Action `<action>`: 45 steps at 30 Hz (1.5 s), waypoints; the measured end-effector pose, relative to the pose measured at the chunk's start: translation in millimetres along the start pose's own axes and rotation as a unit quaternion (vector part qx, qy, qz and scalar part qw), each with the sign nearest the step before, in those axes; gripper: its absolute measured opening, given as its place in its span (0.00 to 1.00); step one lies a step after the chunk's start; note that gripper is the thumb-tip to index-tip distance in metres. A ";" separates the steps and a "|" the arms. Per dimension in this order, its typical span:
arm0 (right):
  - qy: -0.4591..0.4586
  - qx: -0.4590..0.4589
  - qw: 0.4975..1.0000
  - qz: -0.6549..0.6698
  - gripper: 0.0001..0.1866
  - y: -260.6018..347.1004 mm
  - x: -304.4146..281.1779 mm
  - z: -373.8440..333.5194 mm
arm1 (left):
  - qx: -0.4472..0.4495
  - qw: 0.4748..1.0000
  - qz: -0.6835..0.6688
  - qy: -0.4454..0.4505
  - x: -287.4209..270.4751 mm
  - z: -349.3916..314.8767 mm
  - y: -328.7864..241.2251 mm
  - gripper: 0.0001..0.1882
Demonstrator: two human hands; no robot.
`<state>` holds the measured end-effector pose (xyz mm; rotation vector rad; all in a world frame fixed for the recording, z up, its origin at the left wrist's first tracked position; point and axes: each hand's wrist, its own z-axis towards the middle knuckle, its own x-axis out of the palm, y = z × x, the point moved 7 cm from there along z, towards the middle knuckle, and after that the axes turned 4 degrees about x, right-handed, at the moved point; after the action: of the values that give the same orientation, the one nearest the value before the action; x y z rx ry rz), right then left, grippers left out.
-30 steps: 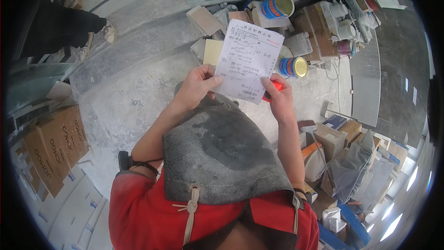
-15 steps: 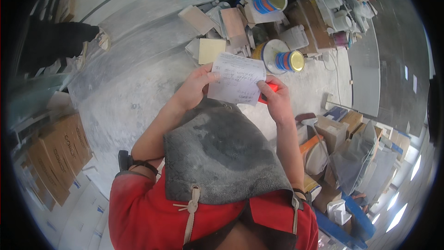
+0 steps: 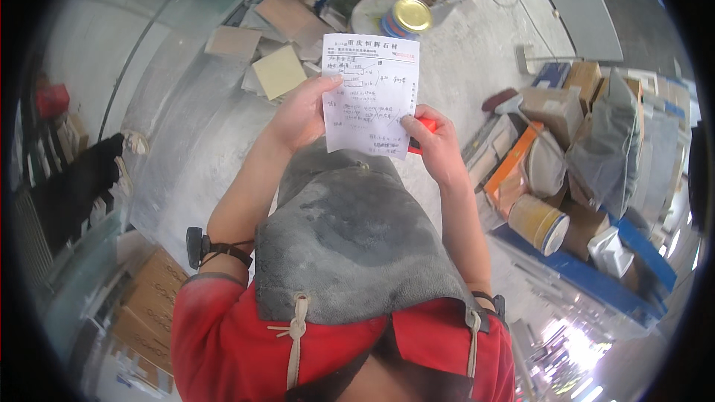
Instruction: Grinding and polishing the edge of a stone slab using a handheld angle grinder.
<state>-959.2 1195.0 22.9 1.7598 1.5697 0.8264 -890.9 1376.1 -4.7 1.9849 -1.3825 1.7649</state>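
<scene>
Between the hands, paper lengthwise outward, heading farthest

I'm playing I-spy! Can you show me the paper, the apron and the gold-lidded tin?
Paper [image 3: 371, 97]: head view, middle of the sheet.
Apron [image 3: 356, 234]: head view, its grey front.
Gold-lidded tin [image 3: 407, 18]: head view, on its lid.

The location is a workshop or a site under fit-out; which of the two cannot be determined. Indicators are the grey, dust-marked floor, flat slabs in a loose pile, a gold-lidded can, a yellow bucket, cardboard boxes and the wearer's stained heavy apron.
</scene>
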 end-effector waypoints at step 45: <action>-0.279 0.010 0.913 0.296 0.10 37.3 -859.2 253.2 | -0.179 0.969 0.161 -0.057 356.8 835.7 292.8 0.19</action>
<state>-815.1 324.8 -136.9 2.2671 0.6747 0.4858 -542.6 490.6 -82.4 1.7670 -1.9941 1.3896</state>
